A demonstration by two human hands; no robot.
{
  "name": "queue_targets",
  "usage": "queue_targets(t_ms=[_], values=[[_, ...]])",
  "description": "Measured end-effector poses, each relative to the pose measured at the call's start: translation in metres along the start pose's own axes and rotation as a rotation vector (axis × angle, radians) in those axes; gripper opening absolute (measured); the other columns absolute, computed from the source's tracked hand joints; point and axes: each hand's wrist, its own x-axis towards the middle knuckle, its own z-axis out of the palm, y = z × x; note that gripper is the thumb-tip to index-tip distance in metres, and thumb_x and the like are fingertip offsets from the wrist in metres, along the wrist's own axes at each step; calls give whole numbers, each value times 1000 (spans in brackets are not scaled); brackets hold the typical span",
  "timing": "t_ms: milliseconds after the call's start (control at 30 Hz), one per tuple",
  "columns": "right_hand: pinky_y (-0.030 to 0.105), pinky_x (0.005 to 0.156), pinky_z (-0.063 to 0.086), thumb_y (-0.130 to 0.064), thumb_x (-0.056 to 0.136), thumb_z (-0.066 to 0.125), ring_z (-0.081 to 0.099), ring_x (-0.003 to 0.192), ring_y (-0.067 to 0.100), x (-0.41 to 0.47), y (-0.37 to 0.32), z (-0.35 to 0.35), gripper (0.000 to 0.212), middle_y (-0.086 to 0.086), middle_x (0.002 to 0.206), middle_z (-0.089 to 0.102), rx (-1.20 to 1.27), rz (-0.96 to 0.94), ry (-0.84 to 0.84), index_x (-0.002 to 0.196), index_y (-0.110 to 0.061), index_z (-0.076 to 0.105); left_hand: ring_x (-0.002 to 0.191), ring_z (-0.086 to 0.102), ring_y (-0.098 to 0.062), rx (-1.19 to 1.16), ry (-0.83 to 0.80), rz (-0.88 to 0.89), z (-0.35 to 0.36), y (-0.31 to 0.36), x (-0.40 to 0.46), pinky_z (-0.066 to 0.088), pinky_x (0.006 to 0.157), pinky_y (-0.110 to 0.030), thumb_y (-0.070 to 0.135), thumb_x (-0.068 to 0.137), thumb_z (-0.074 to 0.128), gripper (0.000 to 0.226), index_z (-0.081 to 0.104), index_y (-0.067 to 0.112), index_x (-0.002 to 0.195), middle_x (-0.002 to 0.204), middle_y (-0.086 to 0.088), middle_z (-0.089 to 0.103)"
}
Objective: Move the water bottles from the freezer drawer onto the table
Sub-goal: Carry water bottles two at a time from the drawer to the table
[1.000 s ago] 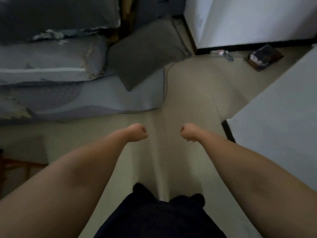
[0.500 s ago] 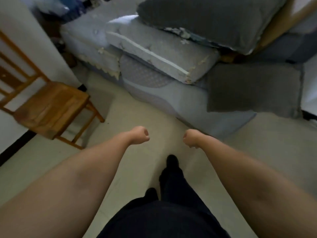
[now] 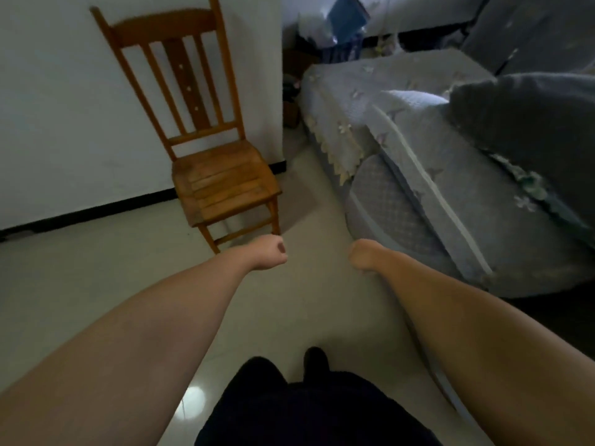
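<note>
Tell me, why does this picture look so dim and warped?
Head view: dim room light; a small glare spot on the floor; the wide lens bends the wooden chair and wall line; soft blur overall, and the left hand and right hand look fuzzy.

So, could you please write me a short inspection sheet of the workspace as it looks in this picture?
Surface: pale glossy floor; no table seen.
Job's things: nothing seen; no bottles, no freezer drawer in view.
Clutter: stacked grey cushions on the right; blue item and bags behind them, too blurred to name.
Grippers: left hand and right hand both held out in front, fingers curled, holding nothing.
Cables: nothing seen.
Surroundings: wooden chair against a white wall with a dark skirting strip; the person's dark trousers at the bottom.
</note>
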Motion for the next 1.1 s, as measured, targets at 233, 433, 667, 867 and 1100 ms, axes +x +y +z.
queue_targets(t_ms=[233,433,667,867,1100], values=[[15,51,43,-1,99,42,56,121,29,53,-104,-70,33,17,134,56,-56,-118,-51,129,6,55,93,56,-24,-181,95,-181,-29,-87,-1,42,78,-30,23,95,51,12,57,12,94,97,-11,56],[31,68,44,-7,98,39,62,92,28,112,-225,-99,27,16,108,64,-120,-322,-59,109,3,61,115,54,-26,-259,157,-408,-70,-192,-14,43,93,-33,25,97,49,31,57,8,122,126,-11,58],[35,81,51,-13,94,44,62,94,29,158,-393,-138,25,16,113,66,-195,-433,25,103,-4,66,121,52,-27,-353,279,-523,-150,-331,-45,41,98,-34,26,96,51,36,56,7,126,132,-12,55],[32,92,45,-13,100,36,56,116,32,164,-518,-159,37,19,130,57,-298,-568,-17,128,2,55,117,55,-29,-472,373,-645,-181,-423,-74,42,98,-32,22,95,53,32,61,4,120,126,-14,59],[26,75,32,-12,101,36,57,96,27,199,-649,-178,26,19,105,56,-509,-716,-51,108,-2,58,107,58,-26,-602,442,-739,-204,-509,-82,40,85,-24,19,94,51,29,63,2,115,122,-15,61]])
